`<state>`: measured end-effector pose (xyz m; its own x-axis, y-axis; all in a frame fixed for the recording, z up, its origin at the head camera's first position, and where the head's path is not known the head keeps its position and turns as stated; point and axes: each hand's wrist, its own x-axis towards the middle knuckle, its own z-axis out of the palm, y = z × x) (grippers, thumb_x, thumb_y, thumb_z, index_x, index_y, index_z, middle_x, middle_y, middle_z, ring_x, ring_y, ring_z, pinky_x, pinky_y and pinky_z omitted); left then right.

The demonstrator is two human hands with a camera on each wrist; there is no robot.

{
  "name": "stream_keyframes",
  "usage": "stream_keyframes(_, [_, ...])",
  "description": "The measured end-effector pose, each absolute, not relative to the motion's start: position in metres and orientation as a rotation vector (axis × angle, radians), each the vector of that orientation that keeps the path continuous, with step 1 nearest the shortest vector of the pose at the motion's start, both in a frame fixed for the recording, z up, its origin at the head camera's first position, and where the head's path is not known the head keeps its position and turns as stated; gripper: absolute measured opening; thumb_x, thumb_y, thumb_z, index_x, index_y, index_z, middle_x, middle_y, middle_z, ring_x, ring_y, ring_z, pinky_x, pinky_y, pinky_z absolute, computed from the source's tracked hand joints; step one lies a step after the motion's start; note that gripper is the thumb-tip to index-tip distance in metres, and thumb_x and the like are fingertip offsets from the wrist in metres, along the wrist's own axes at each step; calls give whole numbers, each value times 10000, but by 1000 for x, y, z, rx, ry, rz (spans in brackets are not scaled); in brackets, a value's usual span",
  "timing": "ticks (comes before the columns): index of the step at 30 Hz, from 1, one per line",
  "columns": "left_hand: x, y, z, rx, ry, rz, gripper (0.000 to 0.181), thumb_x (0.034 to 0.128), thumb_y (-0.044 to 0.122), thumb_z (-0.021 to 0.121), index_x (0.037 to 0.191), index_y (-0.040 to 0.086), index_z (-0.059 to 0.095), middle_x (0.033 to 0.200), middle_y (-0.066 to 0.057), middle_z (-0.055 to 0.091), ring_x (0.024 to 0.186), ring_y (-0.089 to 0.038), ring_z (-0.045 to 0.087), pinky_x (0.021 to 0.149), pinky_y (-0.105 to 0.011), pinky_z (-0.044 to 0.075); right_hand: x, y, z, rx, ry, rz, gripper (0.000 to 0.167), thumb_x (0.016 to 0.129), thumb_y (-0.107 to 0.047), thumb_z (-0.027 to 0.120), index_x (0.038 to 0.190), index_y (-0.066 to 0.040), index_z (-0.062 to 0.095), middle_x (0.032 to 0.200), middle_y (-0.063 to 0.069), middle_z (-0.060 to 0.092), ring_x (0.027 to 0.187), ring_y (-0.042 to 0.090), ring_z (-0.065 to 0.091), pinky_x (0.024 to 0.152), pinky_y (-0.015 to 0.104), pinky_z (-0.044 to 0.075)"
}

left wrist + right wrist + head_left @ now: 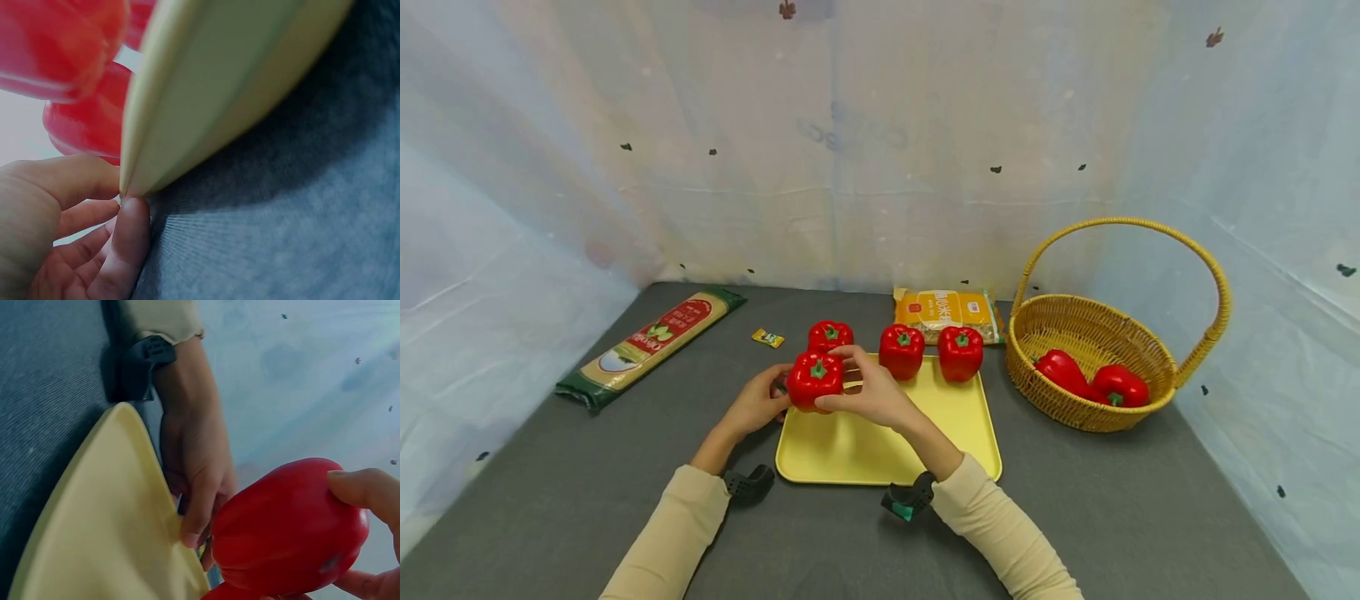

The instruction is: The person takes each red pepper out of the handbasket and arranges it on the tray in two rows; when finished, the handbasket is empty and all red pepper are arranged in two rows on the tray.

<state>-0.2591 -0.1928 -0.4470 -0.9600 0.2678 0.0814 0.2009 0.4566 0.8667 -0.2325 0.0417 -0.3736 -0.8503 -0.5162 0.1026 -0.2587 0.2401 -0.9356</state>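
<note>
Nearest: beige left sleeve and right sleeve, entering low; dark wrist mount at the left wrist, another mount at the right.
Right hand: clamped on a red pepper, thumb and fingers spread round its side.
Left hand: thumb and finger together on the rim of the yellow tray.
Held pepper: over the tray's left side, stem up in the head view; contact with the tray cannot be told.
In the way: three peppers along the tray's far side, one just behind the held one, two more to the right.
Behind tray: orange bag, partly hidden by peppers.
Basket: wicker, right of tray, tall arched handle; two peppers lying inside.
Left side: long green-ended pack set slantwise; small yellow packet between it and the peppers.
Edges: pale sheeting rises behind the worktop.
Room: broad grey stretch left of tray; narrow strip between tray and basket.
</note>
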Motion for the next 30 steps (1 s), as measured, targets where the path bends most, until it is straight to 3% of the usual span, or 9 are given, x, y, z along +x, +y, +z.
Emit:
stream_keyframes(12, [-257,-192,-445,431,2630,1541,490,853,-44,563,1322,-59,421,999,-187,515,627,-181,533,509,-287,527,-236,36,-388,-768,2387,-1522,639,761,-206,769,1281,-37,437,1218,85,523,1053,264,559,842,323,523])
stream_keyframes(21, [-234,-181,-410,454,2620,1521,465,858,-54,543,1296,-130,408,981,-211,515,655,-229,544,547,-337,542,-237,36,-392,-796,2421,-1465,628,782,-221,754,1295,-60,430,1219,63,529,1037,216,563,837,277,515])
stream_keyframes(30, [-239,-182,-416,438,2636,1539,474,835,-95,525,1297,-111,418,998,-226,511,618,-197,534,515,-316,531,-239,39,-390,-773,2408,-1433,671,786,-223,754,1322,-40,395,1249,108,504,1083,269,545,888,363,501])
